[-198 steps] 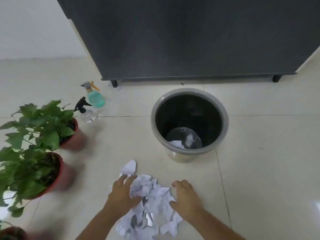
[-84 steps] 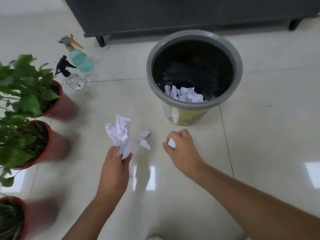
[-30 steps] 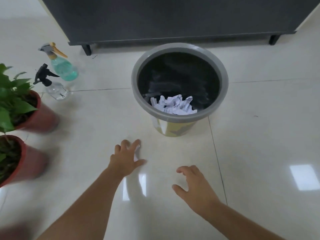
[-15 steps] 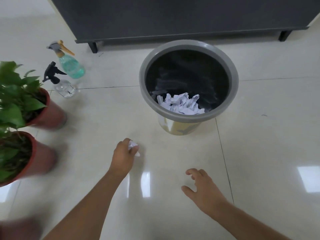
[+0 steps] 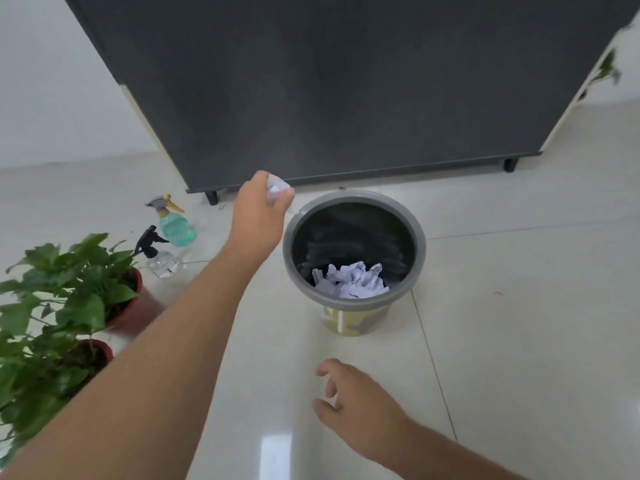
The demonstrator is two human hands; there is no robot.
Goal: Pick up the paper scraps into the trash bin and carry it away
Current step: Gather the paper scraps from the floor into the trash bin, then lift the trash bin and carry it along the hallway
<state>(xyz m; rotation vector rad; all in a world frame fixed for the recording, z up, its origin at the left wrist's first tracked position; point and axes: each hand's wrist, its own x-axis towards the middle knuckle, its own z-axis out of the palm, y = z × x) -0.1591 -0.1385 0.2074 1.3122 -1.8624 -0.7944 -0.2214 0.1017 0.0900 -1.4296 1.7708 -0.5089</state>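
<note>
A round trash bin [image 5: 419, 237] with a grey rim and black liner stands on the tiled floor, with a pile of white crumpled paper scraps [image 5: 349, 280] at its bottom. My left hand [image 5: 259, 209] is raised at the bin's left rim, fingers closed on a small white paper scrap [image 5: 277, 190]. My right hand [image 5: 356, 393] hovers low over the floor in front of the bin, fingers loosely apart, holding nothing. No loose scraps show on the floor.
A large dark cabinet [image 5: 346, 81] on short feet stands right behind the bin. Two spray bottles [image 5: 171, 223] stand on the floor to the left. Potted green plants [image 5: 69, 289] in red pots crowd the left edge.
My left hand closed on a small scrap on the floor and lifted it up to the bin's left rim. The view tilted upward. My right hand stayed low.
</note>
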